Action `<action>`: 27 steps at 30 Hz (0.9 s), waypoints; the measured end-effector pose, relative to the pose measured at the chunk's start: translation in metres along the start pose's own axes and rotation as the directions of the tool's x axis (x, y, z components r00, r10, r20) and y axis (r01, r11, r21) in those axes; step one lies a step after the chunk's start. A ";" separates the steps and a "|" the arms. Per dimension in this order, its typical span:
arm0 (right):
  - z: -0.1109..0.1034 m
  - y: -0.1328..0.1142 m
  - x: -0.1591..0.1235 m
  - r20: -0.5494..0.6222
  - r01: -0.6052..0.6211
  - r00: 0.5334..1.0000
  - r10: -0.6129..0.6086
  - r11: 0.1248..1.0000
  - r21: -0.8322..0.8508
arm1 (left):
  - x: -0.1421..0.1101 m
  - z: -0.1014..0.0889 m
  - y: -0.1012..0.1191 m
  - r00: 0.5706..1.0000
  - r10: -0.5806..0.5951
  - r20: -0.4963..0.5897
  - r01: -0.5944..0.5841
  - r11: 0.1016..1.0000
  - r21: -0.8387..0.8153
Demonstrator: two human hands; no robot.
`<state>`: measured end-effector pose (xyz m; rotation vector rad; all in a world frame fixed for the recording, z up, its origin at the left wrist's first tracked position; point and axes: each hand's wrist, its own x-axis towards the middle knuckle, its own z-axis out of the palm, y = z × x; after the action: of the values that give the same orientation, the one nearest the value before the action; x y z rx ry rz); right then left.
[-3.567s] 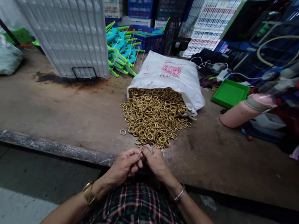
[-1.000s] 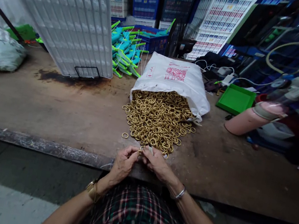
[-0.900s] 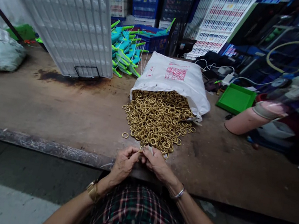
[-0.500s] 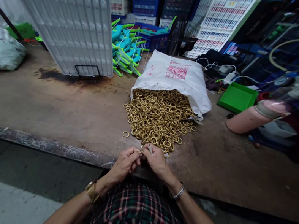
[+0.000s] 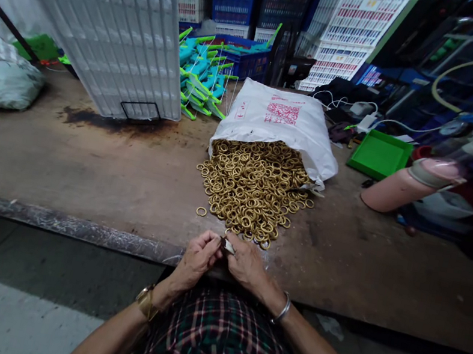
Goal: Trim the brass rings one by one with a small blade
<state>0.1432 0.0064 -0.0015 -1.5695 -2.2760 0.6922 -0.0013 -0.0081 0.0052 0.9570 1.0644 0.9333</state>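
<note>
A heap of brass-coloured rings (image 5: 251,195) spills from the mouth of a white sack (image 5: 290,116) onto the wooden table (image 5: 81,174). Just in front of the heap, close to the table's near edge, my two hands almost touch. My left hand (image 5: 199,256) is closed in a pinch, thumb against fingers; what sits in the pinch is too small to make out. Between thumb and fingers of my right hand (image 5: 246,264) is a small flat grey blade-like piece (image 5: 228,246), its tip toward the left fingertips. One loose ring (image 5: 202,211) lies apart, left of the heap.
A ribbed translucent panel (image 5: 144,51) stands upright at left, beside a stuffed plastic bag (image 5: 0,77). Teal-and-green plastic parts (image 5: 203,76) pile up behind. At right are a green tray (image 5: 380,153), a pink bottle (image 5: 403,188) and cables. Stacked crates (image 5: 344,31) stand at the back.
The flat grey piece in my right hand has turned and shows its broader face, lying closer to the left fingertips. Both hands stay in nearly the same place; the view has shifted slightly.
</note>
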 end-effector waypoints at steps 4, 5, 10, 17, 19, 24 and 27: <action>-0.001 -0.002 0.002 0.051 0.003 0.999 -0.001 0.999 -0.049 | 0.001 -0.001 -0.001 0.999 0.049 -0.012 -0.047 0.994 0.102; -0.002 -0.003 0.002 0.068 0.003 0.998 0.001 0.999 -0.052 | 0.001 -0.002 -0.002 0.997 0.069 -0.018 -0.067 0.990 0.127; -0.004 -0.003 0.007 0.150 0.001 0.989 0.011 0.997 -0.079 | -0.009 -0.002 -0.001 0.992 0.121 -0.034 -0.111 0.971 0.211; 0.001 -0.018 0.022 0.118 -0.005 0.993 0.028 0.982 -0.190 | -0.034 -0.006 0.017 0.999 -0.045 0.004 0.045 0.979 -0.201; 0.003 -0.027 0.033 0.085 0.031 0.996 -0.012 0.974 -0.224 | -0.033 -0.014 0.018 0.995 -0.091 -0.049 0.066 0.926 -0.371; 0.004 -0.047 0.070 0.046 0.049 0.998 -0.035 0.929 -0.367 | -0.032 -0.035 0.016 0.986 -0.120 -0.115 0.041 0.847 -0.530; 0.006 -0.052 0.086 0.076 0.037 0.997 -0.004 0.899 -0.436 | -0.034 -0.042 0.013 0.983 -0.136 -0.126 0.036 0.808 -0.588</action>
<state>0.0678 0.0705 0.0180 -1.7233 -2.6333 0.2370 -0.0512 -0.0289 0.0182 0.3167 0.8604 1.1853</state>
